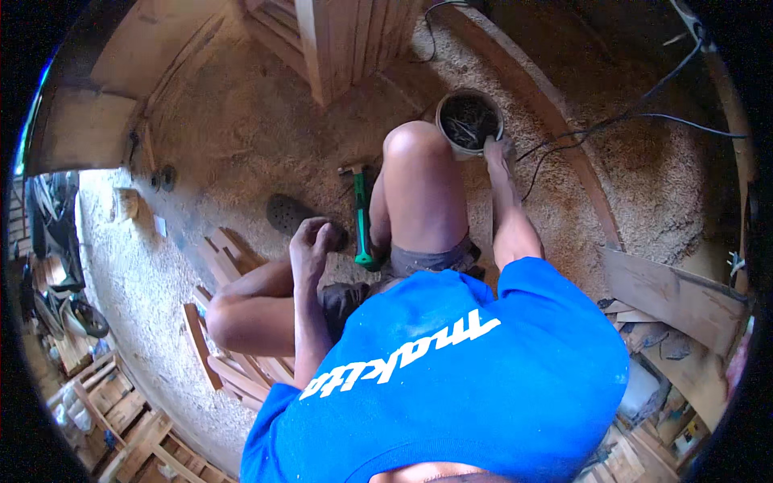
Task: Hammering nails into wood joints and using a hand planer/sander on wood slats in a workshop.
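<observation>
The right hand (498, 150) reaches far to the rim of a round bucket (469, 121) of dark nails on the sawdust floor (241, 129); its grip is too blurred to tell, perhaps pinching a nail. The left hand (312, 241) hangs nearer, fingers curled together, holding nothing visible. A green-handled hammer (362, 213) lies between them, just left of the raised knee (415, 145).

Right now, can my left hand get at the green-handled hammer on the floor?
Probably yes: the left hand rests closed just beside the hammer, with only bare sawdust floor between them.
</observation>
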### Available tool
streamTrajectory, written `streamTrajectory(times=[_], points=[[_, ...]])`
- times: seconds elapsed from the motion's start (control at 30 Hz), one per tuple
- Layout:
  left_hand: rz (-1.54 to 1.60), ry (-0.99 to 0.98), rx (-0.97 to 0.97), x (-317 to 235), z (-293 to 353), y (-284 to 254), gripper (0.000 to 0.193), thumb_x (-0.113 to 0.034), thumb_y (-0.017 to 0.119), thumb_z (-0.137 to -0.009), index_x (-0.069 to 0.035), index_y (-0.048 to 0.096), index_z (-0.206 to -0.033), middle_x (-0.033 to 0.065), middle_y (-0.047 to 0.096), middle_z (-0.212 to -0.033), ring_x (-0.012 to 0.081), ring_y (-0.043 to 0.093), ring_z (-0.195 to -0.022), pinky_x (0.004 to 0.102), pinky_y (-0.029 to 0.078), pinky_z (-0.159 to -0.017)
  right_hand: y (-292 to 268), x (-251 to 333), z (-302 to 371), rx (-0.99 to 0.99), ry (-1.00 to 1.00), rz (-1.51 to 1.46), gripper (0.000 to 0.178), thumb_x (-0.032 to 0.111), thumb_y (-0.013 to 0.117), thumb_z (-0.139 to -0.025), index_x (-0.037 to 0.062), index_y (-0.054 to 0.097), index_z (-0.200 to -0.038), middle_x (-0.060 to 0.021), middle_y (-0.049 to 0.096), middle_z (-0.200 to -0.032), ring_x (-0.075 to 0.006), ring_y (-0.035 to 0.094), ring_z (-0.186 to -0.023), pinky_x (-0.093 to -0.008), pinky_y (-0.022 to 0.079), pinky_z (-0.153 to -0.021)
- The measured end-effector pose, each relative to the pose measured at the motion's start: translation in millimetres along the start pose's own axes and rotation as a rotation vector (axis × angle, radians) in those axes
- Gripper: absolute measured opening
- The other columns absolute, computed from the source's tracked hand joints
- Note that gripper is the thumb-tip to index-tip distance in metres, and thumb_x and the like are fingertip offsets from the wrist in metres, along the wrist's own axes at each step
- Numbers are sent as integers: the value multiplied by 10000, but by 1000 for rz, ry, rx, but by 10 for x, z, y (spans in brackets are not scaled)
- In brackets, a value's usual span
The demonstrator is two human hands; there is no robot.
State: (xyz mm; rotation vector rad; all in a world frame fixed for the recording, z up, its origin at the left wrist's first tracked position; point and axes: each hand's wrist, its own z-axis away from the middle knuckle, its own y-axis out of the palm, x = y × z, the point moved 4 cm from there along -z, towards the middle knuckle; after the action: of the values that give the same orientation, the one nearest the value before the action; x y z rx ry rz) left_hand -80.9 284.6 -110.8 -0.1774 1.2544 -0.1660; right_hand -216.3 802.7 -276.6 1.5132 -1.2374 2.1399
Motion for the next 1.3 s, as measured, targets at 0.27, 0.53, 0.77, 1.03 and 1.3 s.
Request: streamTrajectory(times=[0.27, 0.53, 0.77, 1.03, 1.3], points=[[-65, -64, 69, 12, -69, -145, 221, -163, 640, -979, 29, 676, -1082, 82, 708, -911, 128, 659, -807, 284, 554, -730, 248, -357, -220, 32, 79, 466, 576, 261, 732, -801, 11, 593, -1302, -220, 725, -1096, -398, 664, -1088, -445, 467, -1025], [-96, -26, 31, -310, -34, -5, 247, -166, 662, -964, 35, 669, -1107, 102, 727, -925, 145, 687, -804, 282, 571, -728, -47, -374, 54, -322, -188, 570, 567, 296, 745, -873, -2, 563, -1319, -142, 705, -1019, -294, 692, -933, -418, 562, -815], [-371, -128, 102, 645, 101, -173, 430, -320, 662, -938, 61, 651, -1136, 194, 717, -1010, 234, 674, -897, 374, 532, -782, -106, -124, 962, 16, 407, -496, 249, 294, 619, -1001, 54, 639, -1064, -52, 632, -717, -152, 583, -484, -311, 479, -417], [-475, -81, 190, 1039, 229, 738, 462, -342, 649, -920, 66, 641, -1137, 261, 703, -1024, 281, 677, -905, 415, 523, -780, 599, -1305, 1626, 377, -129, 345, 247, 237, 738, -849, 17, 688, -948, -178, 724, -891, -381, 706, -900, -464, 553, -802], [-388, -20, -18, 61, -1676, 1330, 466, -348, 645, -910, 67, 644, -1124, 290, 695, -1025, 309, 682, -908, 434, 519, -785, 1604, -868, 1384, 423, -576, 516, 365, 122, 639, -829, 4, 642, -1174, -313, 629, -1182, -465, 587, -1147, -542, 470, -979]])
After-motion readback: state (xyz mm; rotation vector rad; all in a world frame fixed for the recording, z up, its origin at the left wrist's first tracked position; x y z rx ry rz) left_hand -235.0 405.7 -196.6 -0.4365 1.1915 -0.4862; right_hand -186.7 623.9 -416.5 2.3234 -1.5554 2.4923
